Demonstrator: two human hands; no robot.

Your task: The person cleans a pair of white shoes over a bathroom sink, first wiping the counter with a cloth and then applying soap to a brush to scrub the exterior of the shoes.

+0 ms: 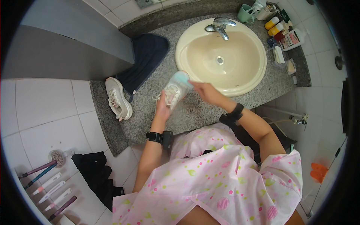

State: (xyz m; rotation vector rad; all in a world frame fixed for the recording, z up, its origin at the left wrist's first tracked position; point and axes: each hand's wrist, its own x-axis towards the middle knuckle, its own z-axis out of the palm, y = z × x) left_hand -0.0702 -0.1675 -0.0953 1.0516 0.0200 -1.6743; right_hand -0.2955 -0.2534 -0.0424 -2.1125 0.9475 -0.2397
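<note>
Grey speckled granite makes up the counter (150,84), which runs along the wall and ends in a raised edge at the left. Set into it is the cream oval basin (261,63). Left of the basin a dark navy cloth (150,54) lies spread on the counter, and beside its lower end rests one pale shoe (117,99), its opening and laces showing. Its white laced match, the held shoe (173,92), is over the counter at the basin's near-left rim, toe pointing toward the basin. The left hand (162,108) grips this one by its side. The right hand (205,92) is at the toe, fingers bent toward a light-blue patch (182,78); motion blurs it, so whether they close on a brush, a cloth or something else I cannot tell. Behind the bowl stands a chrome tap (220,27), with a green cup (245,15) to its right.
</note>
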